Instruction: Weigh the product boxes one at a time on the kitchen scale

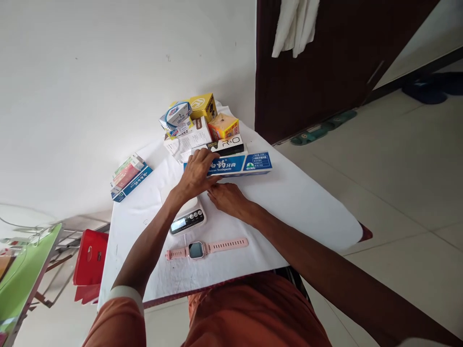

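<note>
My left hand [198, 172] rests on the left end of a long blue toothpaste box [241, 164], fingers curled over its top edge. Just in front of the box, my right hand [228, 198] lies palm down on the white cloth [296, 202], fingers together and touching the box's near side. Behind the toothpaste box lies a black and white box marked R&O [229, 142]. A small kitchen scale [188, 219] sits under my left wrist. A pink smartwatch [205, 248] lies flat near the table's front edge.
A pile of small boxes stands at the table's far end: a yellow one [202, 105], an orange one [223, 126], a white and blue soap box [176, 117]. Flat boxes [129, 176] lie at the left edge. A red stool [90, 265] stands left, a dark door [325, 62] behind.
</note>
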`<state>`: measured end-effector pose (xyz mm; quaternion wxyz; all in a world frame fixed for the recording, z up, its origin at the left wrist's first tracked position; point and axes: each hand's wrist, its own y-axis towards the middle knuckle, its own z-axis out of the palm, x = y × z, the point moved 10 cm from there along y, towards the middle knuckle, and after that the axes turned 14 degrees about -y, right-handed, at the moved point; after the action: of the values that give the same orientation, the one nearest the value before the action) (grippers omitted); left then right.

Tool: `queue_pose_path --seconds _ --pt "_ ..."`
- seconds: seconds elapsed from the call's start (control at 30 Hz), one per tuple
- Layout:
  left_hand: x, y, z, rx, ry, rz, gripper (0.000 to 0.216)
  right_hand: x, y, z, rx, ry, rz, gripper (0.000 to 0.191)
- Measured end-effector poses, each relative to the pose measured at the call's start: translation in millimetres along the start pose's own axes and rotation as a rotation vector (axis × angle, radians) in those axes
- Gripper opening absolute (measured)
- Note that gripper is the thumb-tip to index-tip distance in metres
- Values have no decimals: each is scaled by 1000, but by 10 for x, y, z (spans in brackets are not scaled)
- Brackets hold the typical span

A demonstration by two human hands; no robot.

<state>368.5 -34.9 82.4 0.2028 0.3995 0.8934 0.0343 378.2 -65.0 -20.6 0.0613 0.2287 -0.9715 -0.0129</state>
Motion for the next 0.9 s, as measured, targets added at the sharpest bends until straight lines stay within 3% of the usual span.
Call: queue_pose_path --seconds 0.17,0.27,0.4,0.53,0.8,0.9 --pt "-30 -500 -706 -246 -76 -48 48 2 -38 -20 -4 20 -3 29" --pt "113 -952 -933 -314 -79 -127 48 12 -43 -11 28 16 -5 27" --pt "372 -1520 -898 -272 -81 -250 45 -12 -30 12 38 23 22 26" --pt "591 -1869 -747 -213 -116 -361 45 -18 -26 7 19 43 31 24" --pt "756 -1984 -622 -154 -143 -441 48 -28 -25 -13 32 59 60 22" --pt "723 -2005 -686 -156 -147 -454 63 -24 -23 -20 26 66 56 22"
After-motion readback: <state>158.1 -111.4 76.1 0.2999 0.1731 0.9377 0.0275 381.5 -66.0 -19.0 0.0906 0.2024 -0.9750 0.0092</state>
